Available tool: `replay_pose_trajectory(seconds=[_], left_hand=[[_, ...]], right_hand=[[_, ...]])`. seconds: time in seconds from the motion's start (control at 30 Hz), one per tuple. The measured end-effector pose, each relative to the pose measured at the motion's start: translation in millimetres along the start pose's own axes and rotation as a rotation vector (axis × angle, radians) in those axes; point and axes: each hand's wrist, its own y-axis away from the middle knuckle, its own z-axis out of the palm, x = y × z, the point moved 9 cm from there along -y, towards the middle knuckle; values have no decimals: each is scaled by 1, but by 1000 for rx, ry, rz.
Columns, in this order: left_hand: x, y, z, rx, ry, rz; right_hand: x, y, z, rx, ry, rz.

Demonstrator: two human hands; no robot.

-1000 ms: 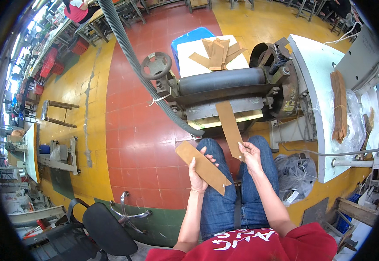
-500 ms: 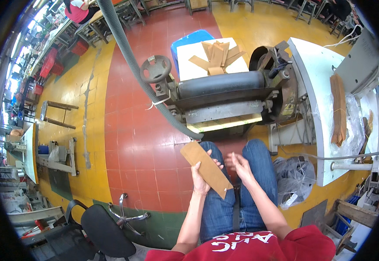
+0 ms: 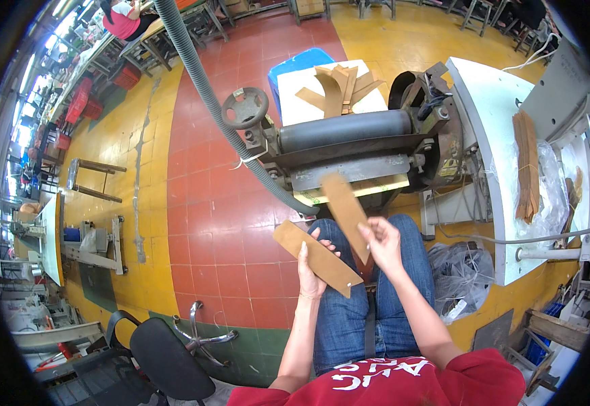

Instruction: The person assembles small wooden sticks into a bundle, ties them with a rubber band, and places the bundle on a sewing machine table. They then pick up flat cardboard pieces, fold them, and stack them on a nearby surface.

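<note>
My left hand (image 3: 311, 276) is closed round the edge of a flat brown leather-like strip (image 3: 315, 257), possibly several stacked, held slantwise above my left thigh. In my right hand (image 3: 384, 245), the fingers and thumb pinch the lower end of a similar strip (image 3: 344, 208), a little blurred. Its far end reaches up to the front of a roller machine (image 3: 349, 171). Behind the machine's dark roller (image 3: 346, 131), several brown strips (image 3: 349, 84) lie in a loose heap on a white board; one of them curves upward.
A grey hose (image 3: 203, 101) runs down past a handwheel (image 3: 244, 108) on the machine's left. On the right, a white table (image 3: 494, 169) bears a bundle of brown strips (image 3: 526, 169) and clear plastic. A plastic bag (image 3: 461, 277) lies by my right leg. An office chair (image 3: 166, 358) stands behind left.
My right hand has taken hold of a separate strip and moved it out toward the machine. On the heap behind the roller, a curved strip now shows. The left hand stays nearly still.
</note>
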Motion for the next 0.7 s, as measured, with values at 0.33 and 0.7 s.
replay_pose_trajectory(seconds=[0.33,0.7], left_hand=[[-6,9,-7,15,22,-55],[-20,-2,-4,-32,-11,-95]], right_hand=[[38,-82,3,58,-410,173],[65,43,10,-403,7,355]])
